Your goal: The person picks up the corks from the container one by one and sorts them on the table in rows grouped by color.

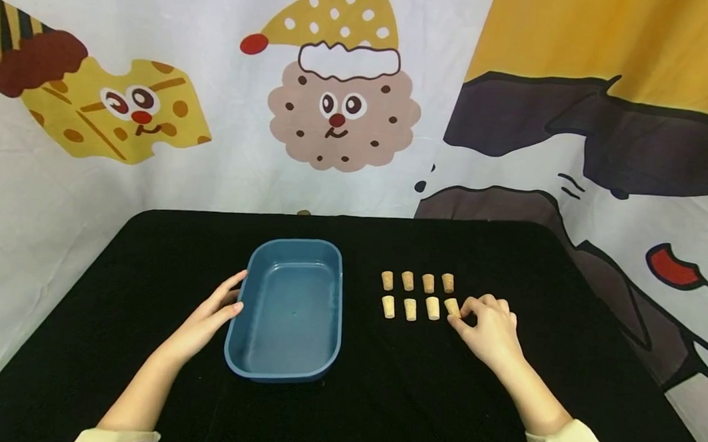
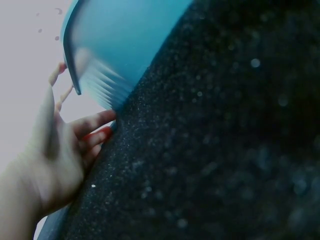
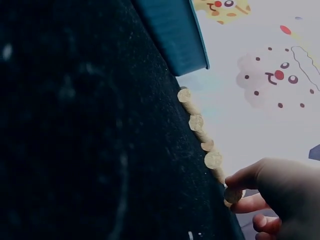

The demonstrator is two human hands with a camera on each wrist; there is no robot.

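Observation:
A blue plastic tub [image 1: 294,311], with nothing inside it, stands left of the middle of the table. My left hand [image 1: 207,317] touches the tub's left side with its fingers extended; the left wrist view shows this hand [image 2: 60,155] against the ribbed outer wall [image 2: 107,82]. To the tub's right, several tapered cork stoppers lie in two rows: a browner far row [image 1: 407,281] and a paler near row [image 1: 410,309]. Thumb and index finger of my right hand [image 1: 490,328] pinch the rightmost cork stopper [image 1: 452,307] of the near row, which is slightly tilted. That stopper [image 3: 233,194] also shows in the right wrist view.
A black cloth [image 1: 392,403] covers the table. Behind it hangs a white curtain [image 1: 223,187] printed with cartoon food figures. The tub's right wall stands a short way from the leftmost stoppers.

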